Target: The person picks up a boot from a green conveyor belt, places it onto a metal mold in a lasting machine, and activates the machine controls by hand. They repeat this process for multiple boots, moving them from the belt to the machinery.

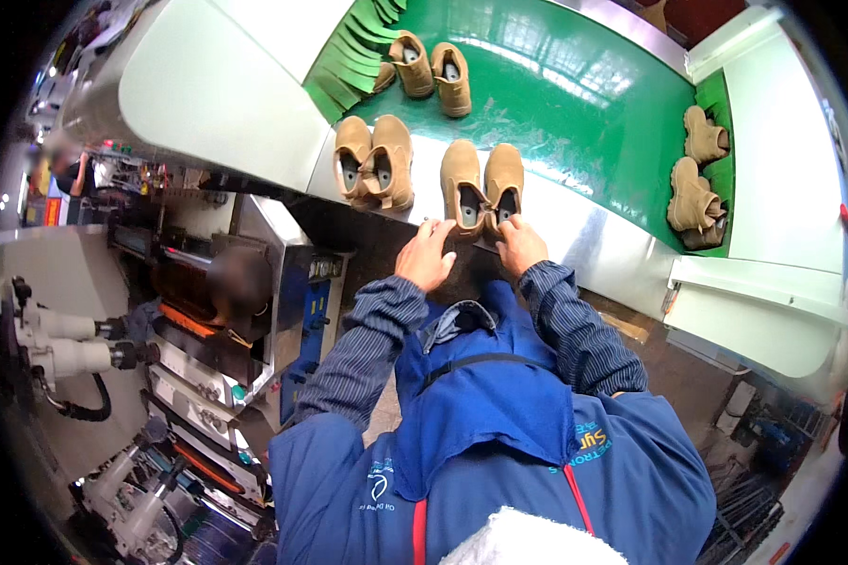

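Note:
Two tan ankle boots stand side by side on the pale metal ledge in front of me, toes pointing away and openings toward me. Beside the heel of the left boot (460,174) is my left hand (427,255), its thumb apart from the fingers. The fingertips of my right hand (521,247) are at the heel of the right boot (504,169); its thumb and fingers are spread. Whether either hand presses on the leather is hard to see. Just left of these, another pair of tan boots (392,155) stands on the same ledge.
Beyond the ledge (575,202) runs a green conveyor belt (556,85), with more tan boots (452,80) near the green strip curtain (353,61). Other boots (695,196) sit by the right-hand opening. A machine (245,292) stands to my left. White housings (773,160) flank the belt.

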{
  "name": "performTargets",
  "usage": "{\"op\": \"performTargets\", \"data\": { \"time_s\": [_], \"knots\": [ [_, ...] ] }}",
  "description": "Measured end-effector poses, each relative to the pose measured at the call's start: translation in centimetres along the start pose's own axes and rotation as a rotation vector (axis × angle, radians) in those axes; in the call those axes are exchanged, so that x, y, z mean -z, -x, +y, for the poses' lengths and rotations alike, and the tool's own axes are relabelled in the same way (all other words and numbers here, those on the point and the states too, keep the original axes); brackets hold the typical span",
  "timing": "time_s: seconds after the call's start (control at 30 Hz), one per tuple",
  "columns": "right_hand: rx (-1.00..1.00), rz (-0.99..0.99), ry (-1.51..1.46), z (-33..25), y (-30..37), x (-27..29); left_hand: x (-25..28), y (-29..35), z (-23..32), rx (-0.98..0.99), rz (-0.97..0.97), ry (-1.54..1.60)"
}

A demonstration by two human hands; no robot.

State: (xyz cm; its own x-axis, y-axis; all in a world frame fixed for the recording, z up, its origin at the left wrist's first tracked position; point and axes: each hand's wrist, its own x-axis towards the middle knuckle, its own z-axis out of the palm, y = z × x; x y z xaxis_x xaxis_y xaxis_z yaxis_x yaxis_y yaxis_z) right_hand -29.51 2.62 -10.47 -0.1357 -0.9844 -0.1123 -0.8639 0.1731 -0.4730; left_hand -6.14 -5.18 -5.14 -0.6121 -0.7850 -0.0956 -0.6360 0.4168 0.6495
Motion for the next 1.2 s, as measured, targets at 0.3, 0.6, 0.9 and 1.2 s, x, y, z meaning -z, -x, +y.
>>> {"op": "performTargets", "data": {
  "time_s": [0.3,0.6,0.9,1.2],
  "knots": [
    [0.108,-0.072,0.000,3.4,-2.3,2.4,-8.2,-6.0,1.8,0.405,0.114,-0.120],
    [0.239,-0.074,0.073,9.1,-2.1,4.2,5.4,9.3,3.8,0.644,0.633,0.371],
    [0.403,-0.077,0.073,9.5,-5.4,2.5,10.2,37.0,16.5,0.669,1.799,0.716],
    [0.221,-0.237,-0.712,0.0,-13.5,10.3,18.1,59.6,6.6,1.022,2.074,0.473]
  ]
}}
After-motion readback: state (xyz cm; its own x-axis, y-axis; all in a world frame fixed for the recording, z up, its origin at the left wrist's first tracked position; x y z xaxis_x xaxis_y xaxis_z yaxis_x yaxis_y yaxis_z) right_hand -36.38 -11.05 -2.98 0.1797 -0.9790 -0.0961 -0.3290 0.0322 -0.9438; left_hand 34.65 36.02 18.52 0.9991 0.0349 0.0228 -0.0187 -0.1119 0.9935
